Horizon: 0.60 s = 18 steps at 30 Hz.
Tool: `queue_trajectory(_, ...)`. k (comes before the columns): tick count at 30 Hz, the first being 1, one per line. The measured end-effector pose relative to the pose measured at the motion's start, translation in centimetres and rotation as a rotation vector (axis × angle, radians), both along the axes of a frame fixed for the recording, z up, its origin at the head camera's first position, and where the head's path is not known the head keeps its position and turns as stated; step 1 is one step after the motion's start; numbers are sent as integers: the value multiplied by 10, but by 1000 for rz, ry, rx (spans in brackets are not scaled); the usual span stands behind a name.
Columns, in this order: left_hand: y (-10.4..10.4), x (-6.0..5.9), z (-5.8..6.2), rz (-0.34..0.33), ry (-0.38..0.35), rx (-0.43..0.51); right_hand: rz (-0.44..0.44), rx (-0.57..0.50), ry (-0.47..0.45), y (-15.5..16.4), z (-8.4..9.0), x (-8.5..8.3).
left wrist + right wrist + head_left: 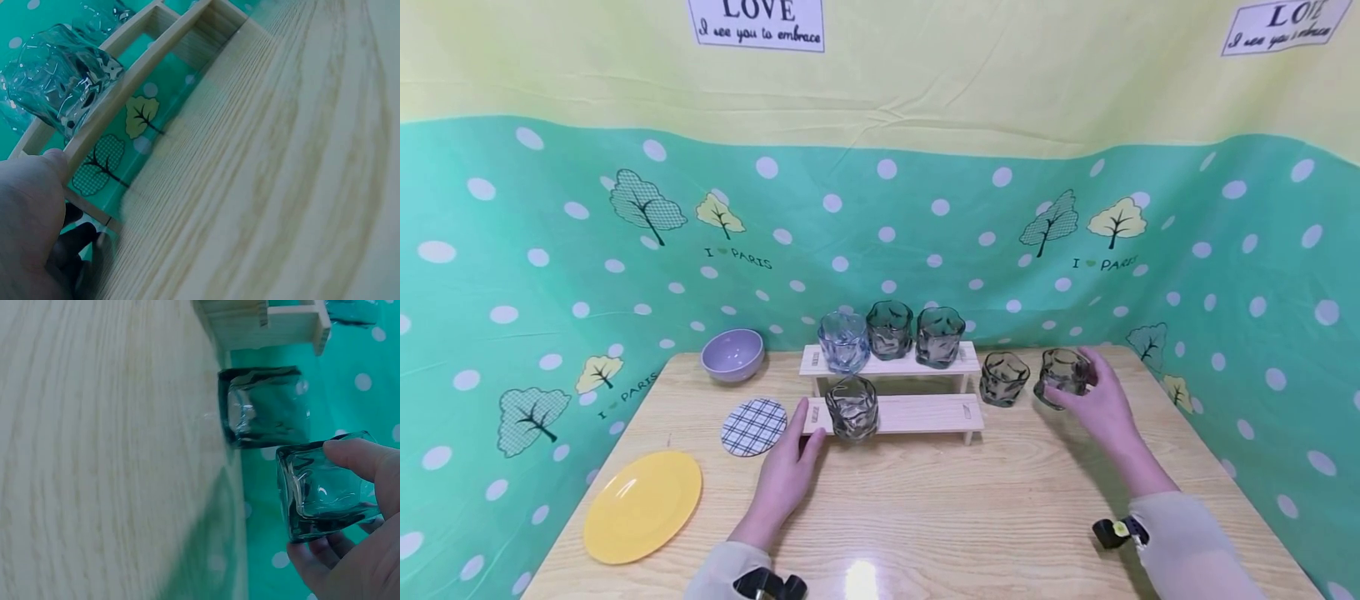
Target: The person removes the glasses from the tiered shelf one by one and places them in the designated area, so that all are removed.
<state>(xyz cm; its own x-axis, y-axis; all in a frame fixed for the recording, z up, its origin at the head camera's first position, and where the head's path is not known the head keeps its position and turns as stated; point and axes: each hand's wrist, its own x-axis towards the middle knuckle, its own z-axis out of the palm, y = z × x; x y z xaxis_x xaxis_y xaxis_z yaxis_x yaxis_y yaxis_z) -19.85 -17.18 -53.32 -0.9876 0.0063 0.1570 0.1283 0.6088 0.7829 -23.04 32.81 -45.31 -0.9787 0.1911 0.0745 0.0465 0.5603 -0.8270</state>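
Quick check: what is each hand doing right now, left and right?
Left hand: open, thumb touching the wooden rack's lower shelf, holding nothing.
Right hand: gripping a smoky glass tumbler at the table's right.

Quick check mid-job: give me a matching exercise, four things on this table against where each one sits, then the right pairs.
Things:
1. blue glass
2. yellow plate
3. purple bowl
4. grey glass in the right hand

Places:
A. front left of the table
B. right of the wooden rack, off it
C. left end of the rack's upper step
D. back of the table, left of the rack

Pairs: 1-C, 2-A, 3-D, 4-B
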Motion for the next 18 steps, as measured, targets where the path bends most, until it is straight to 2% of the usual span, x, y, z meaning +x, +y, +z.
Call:
queue_trajectory(11, 0, 1, -1, -2, -4, 4, 28, -5, -54, 5, -19, -16)
queue_trajectory(18, 0, 2, -1, -4, -4, 7, 16, -23, -78, 5, -29, -22)
